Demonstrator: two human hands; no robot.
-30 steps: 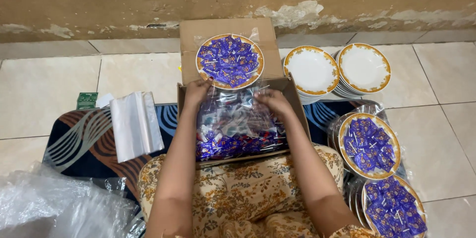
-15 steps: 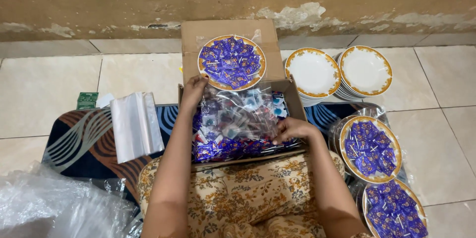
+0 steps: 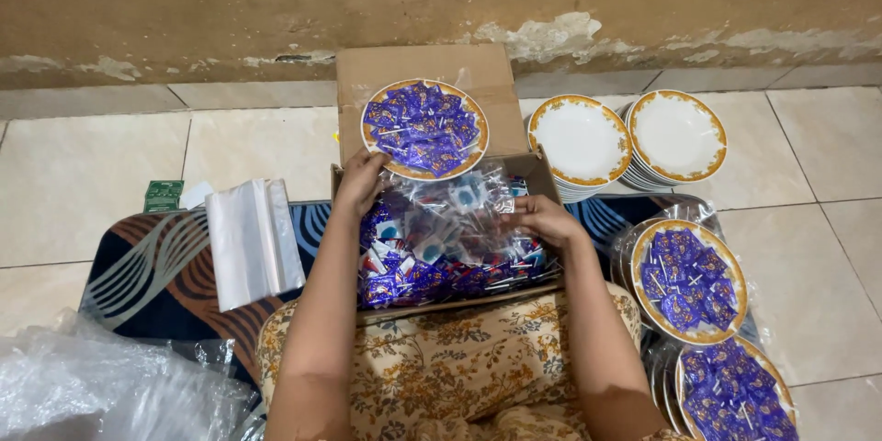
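Observation:
A cardboard box [image 3: 528, 168] sits in front of my lap, holding a clear plastic bag of purple-wrapped candies [image 3: 446, 253]. My left hand [image 3: 361, 182] grips the bag's upper left corner near the box's far edge. My right hand [image 3: 542, 218] holds the bag's right side. On the box's open flap [image 3: 501, 83] rests a gold-rimmed plate heaped with purple candies [image 3: 424, 128].
Two stacks of empty white gold-rimmed plates [image 3: 580, 140] [image 3: 677, 135] stand to the right by the wall. Two wrapped plates of candies [image 3: 688, 278] [image 3: 732, 397] lie at my right. A pile of clear bags [image 3: 250, 239] lies on the patterned mat at my left, crumpled plastic [image 3: 83, 395] at lower left.
My right hand has moved from the bag's top right down to its right side. The bag has shifted slightly in the box. My left hand stays at the top left.

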